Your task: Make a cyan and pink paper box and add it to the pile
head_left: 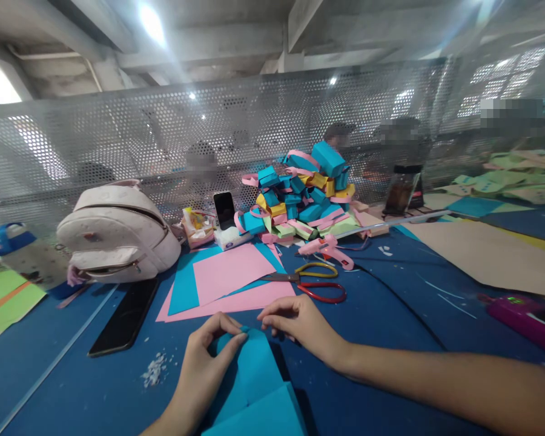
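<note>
My left hand (213, 357) is closed on a folded blue paper piece (257, 372), pinching its top edge between thumb and fingers. The folded piece has creases and a raised flap toward me, and its lower part runs out of view. Just right of that top edge hovers my right hand (306, 330), its fingers loosely curled and nothing visible in them. Beyond the hands lie pink paper sheets (231, 272) and a blue sheet (181, 290). Scissors (300, 277) with one yellow and one red handle rest with their blades over the sheets.
A pink glue gun (329, 249) lies behind the scissors; a purple device (524, 318) is at right. Folded paper pieces (300, 200) are heaped by the perforated screen (154, 133). At left are a white backpack (118, 236), a black phone (125, 318) and a bottle (31, 260).
</note>
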The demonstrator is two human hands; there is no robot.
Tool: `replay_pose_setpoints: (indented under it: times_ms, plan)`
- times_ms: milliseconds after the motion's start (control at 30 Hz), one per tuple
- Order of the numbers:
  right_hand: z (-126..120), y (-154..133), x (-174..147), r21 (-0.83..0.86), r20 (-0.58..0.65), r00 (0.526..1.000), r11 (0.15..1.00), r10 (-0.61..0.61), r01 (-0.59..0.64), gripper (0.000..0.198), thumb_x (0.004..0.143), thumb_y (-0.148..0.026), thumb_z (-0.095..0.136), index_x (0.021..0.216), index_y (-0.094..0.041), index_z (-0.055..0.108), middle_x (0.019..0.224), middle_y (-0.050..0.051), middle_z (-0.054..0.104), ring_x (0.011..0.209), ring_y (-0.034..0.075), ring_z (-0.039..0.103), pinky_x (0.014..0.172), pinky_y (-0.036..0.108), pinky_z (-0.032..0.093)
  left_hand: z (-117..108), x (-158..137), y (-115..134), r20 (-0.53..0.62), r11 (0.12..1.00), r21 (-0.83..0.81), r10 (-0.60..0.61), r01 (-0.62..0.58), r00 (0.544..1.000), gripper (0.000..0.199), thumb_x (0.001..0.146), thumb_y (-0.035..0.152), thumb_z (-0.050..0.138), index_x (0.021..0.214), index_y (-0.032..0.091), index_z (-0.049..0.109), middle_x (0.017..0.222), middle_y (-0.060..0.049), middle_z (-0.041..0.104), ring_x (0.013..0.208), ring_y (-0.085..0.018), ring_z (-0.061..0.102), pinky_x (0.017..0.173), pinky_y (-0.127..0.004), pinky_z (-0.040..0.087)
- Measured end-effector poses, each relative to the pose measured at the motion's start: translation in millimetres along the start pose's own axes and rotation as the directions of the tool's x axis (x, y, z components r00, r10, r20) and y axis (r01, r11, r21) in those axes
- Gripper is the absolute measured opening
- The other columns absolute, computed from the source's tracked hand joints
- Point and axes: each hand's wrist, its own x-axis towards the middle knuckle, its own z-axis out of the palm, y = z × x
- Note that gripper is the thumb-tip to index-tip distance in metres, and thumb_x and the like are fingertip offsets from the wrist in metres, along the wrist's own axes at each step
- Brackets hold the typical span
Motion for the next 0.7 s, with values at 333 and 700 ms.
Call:
replay_pose_setpoints:
  times_ms: [333, 700]
  plan:
    - [0.3, -1.5, 0.2, -0.020, 0.007, 1.000, 1.000, -0.014, 0.014, 0.022, 0.073, -0.038, 0.075, 0.078, -0.016, 0.075, 0.056, -0.001, 0.061, 0.045, 0.008, 0.045, 0.039, 0.019, 0.028, -0.6, -0.8, 2.7, 0.001, 1.000, 0.011, -0.002, 0.002, 1.000, 0.016, 0.082, 0.030, 0.066, 0.071, 0.020, 0.061, 0.073, 0.000, 0.062, 0.075, -0.017, 0.059, 0.070, -0.023, 0.047]
    - [0.5, -3.3, 0.2, -0.026, 0.026, 0.999, 0.999, -0.045, 0.046, 0.023, 0.074, -0.039, 0.075, 0.077, -0.016, 0.072, 0.055, -0.002, 0.059, 0.042, 0.007, 0.042, 0.039, 0.020, 0.028, -0.3, -1.1, 1.5, 0.017, 1.000, 0.008, -0.021, 0.020, 1.000, 0.014, 0.082, 0.030, 0.065, 0.074, 0.020, 0.061, 0.075, 0.000, 0.063, 0.077, -0.017, 0.059, 0.072, -0.024, 0.047]
